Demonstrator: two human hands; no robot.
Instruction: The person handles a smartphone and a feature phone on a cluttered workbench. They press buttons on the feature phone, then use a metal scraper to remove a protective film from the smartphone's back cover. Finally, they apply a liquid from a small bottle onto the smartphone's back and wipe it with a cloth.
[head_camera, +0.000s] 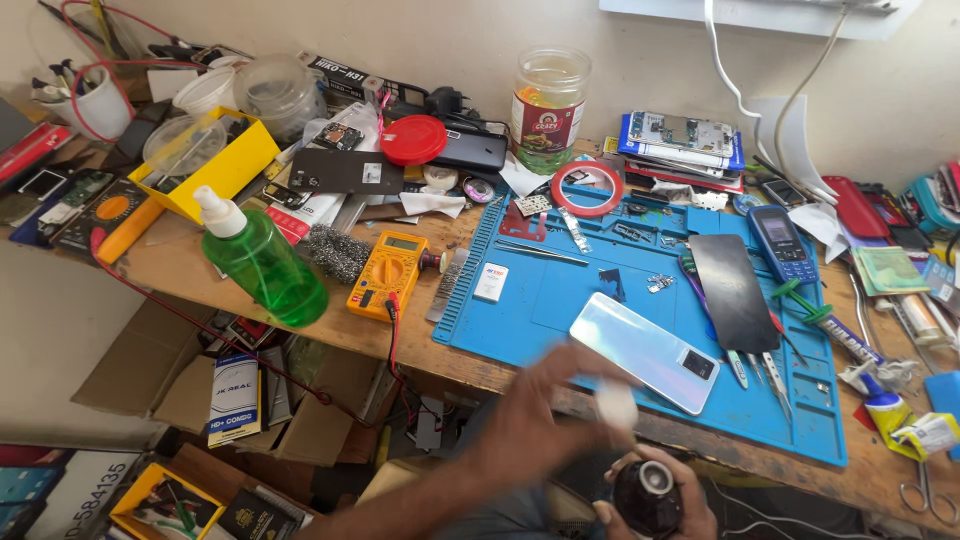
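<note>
Dark round bottle (648, 495), white-rimmed open mouth, contents hidden; we grip it in right hand (668, 500). Left hand (545, 410), blurred, pinches white cap (615, 405) above. Hands apart.

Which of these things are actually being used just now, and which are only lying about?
In hand: small dark round container, held by right hand; blurred white piece at left hand.

Lying about: white phone, blue mat, green bottle, yellow multimeter.

Green spray bottle (262, 262) and yellow multimeter (386, 273) near bench (180, 265) front edge; blue mat (560, 300) beside them, carrying white phone (643, 351).
</note>
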